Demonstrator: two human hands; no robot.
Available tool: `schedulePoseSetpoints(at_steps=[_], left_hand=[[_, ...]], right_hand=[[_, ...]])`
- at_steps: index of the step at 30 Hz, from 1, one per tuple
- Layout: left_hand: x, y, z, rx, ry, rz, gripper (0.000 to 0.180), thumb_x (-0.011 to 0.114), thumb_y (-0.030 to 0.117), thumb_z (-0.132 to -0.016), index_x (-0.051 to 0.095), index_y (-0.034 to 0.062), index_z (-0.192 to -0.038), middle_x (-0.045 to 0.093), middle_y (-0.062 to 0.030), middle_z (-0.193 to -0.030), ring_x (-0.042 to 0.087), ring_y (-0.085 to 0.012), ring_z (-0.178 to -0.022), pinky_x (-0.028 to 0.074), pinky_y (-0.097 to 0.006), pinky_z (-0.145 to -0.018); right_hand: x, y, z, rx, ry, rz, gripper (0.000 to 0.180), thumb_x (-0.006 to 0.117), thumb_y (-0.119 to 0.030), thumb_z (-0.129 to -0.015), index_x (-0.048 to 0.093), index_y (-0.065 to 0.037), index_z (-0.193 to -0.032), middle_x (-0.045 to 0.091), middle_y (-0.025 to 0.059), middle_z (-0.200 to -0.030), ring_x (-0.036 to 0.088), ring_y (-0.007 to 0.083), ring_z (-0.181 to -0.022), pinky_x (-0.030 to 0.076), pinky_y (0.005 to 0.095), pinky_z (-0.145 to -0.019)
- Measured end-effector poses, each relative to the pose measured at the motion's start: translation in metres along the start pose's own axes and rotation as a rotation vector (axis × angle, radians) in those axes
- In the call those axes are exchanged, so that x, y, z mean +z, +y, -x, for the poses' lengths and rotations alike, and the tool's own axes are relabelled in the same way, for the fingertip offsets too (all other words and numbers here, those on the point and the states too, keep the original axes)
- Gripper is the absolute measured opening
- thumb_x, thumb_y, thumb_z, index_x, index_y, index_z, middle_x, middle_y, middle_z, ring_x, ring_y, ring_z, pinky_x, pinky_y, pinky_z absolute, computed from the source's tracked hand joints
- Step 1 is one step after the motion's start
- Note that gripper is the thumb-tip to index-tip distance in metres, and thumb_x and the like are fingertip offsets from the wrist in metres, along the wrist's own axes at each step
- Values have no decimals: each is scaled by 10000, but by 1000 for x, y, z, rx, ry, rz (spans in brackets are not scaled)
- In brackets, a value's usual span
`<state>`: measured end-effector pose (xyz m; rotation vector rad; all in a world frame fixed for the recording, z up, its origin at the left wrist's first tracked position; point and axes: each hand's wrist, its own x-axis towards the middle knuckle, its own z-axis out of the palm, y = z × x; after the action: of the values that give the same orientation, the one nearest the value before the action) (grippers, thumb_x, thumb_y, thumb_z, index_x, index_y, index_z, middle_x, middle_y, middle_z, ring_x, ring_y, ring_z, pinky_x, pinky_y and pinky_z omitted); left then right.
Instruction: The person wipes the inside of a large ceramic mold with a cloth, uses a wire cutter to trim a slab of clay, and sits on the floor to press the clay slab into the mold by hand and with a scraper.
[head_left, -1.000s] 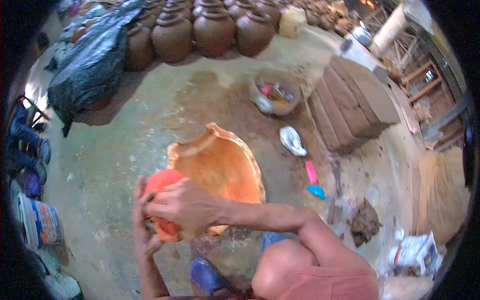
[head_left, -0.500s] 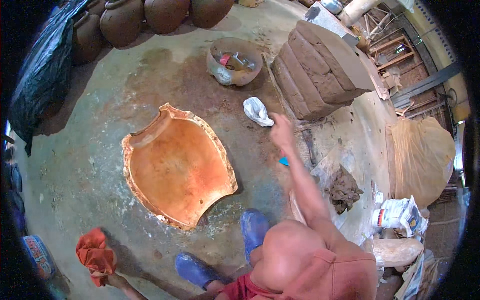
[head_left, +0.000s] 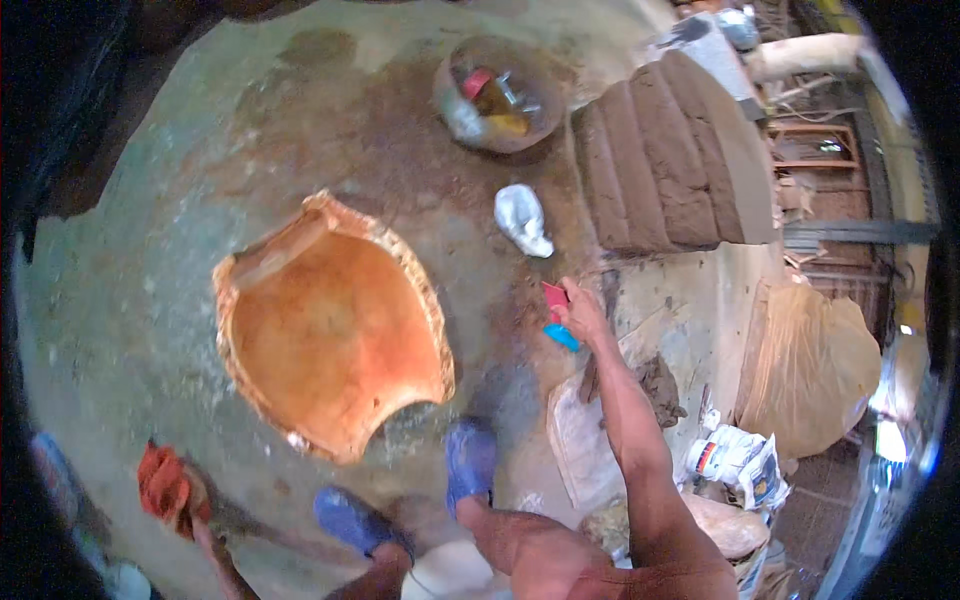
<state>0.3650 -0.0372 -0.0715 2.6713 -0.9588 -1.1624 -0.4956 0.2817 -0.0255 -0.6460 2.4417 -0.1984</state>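
Head view: a red flat piece point(head_left: 554, 299) touches the curled fingers of the right hand point(head_left: 585, 314), gripped or not I can't tell, a blue piece point(head_left: 562, 338) just beside. The left hand point(head_left: 196, 508) is closed around rust-red cloth point(head_left: 164, 480), an orange shell point(head_left: 330, 315) on the floor point(head_left: 130, 320) between.

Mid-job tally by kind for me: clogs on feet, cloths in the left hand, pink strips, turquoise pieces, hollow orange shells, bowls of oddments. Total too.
Blue clogs: 2
Red cloth in the left hand: 1
Pink strip at the right hand: 1
Turquoise piece: 1
Hollow orange shell: 1
Brown bowl: 1
Total: 7
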Motion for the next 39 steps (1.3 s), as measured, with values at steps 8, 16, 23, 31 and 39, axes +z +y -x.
schedulePoseSetpoints(at_steps=[8, 16, 23, 31, 39], left_hand=[[-85, -7, 230, 446, -394, -536, 758, 652, 226, -997, 280, 105, -1645, 439, -138, -1590, 394, -315, -1452, 426, -470, -1112], [-9, 131, 519, 271, -464, -78, 624, 642, 136, -995, 407, -20, -1551, 402, -194, -1615, 406, -291, -1479, 397, -416, -1163], [118, 304, 711, 510, -1025, 132, 491, 685, 78, -969, 556, -13, -1434, 546, -148, -1500, 561, -251, -1327, 512, -387, -1047], [265, 385, 764, 595, -1081, -270, 460, 726, 206, -951, 630, 61, -1376, 653, -198, -1344, 640, -321, -1236, 561, -408, -972], [380, 369, 743, 462, -988, -119, 433, 687, 301, -986, 645, 21, -1314, 713, -188, -1231, 697, -322, -1131, 561, -434, -948]], right_hand=[[-3, -6, 178, -129, 28, -72, 235, 617, -144, -941, 722, -98, -1146, 635, 215, -1028, 623, 423, -1038, 500, 530, -859], [-82, 52, 357, 122, -31, -264, 233, 683, -174, -909, 680, -20, -1083, 684, 241, -938, 657, 466, -896, 521, 528, -792], [-179, 7, 247, 34, -46, -285, 193, 634, -191, -965, 636, -1, -993, 677, 243, -924, 651, 488, -891, 502, 560, -756], [-268, -154, -33, -393, 200, -284, 126, 578, -107, -962, 629, 8, -972, 614, 236, -910, 611, 460, -890, 489, 533, -777], [-220, -195, -257, -265, 158, 115, 242, 593, -241, -995, 675, -13, -984, 698, 278, -997, 688, 482, -939, 537, 574, -809]])
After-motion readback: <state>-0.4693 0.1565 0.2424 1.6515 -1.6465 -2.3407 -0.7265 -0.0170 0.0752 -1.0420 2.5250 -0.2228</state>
